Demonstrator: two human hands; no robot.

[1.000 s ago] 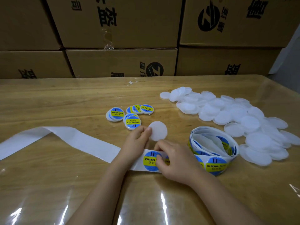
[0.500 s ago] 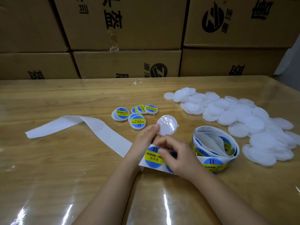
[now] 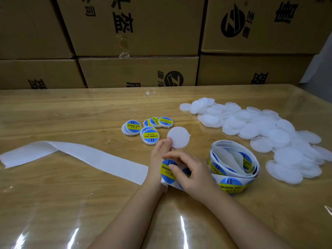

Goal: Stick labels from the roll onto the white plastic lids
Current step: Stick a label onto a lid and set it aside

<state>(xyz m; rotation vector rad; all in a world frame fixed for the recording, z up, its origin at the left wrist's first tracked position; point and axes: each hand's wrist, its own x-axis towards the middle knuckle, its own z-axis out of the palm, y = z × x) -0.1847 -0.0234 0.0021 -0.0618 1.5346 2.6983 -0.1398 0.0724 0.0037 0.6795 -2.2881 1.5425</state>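
A storeroom or packing room is shown. Big brown boxes (image 3: 161,38) are stacked in rows behind a wooden table (image 3: 71,112), where many white lids (image 3: 260,132) are piled.

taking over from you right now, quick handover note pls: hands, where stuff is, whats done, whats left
Left hand holds one blank lid by its edge.
Right hand pinches a soldering paste label at the backing strip; I cannot tell if it is fully peeled.
The label roll stands right of the hands, with the pile of blank lids beyond it.
Done: a small cluster of labelled lids mid-table.
Left: stick this label on the held lid, then work through the pile.
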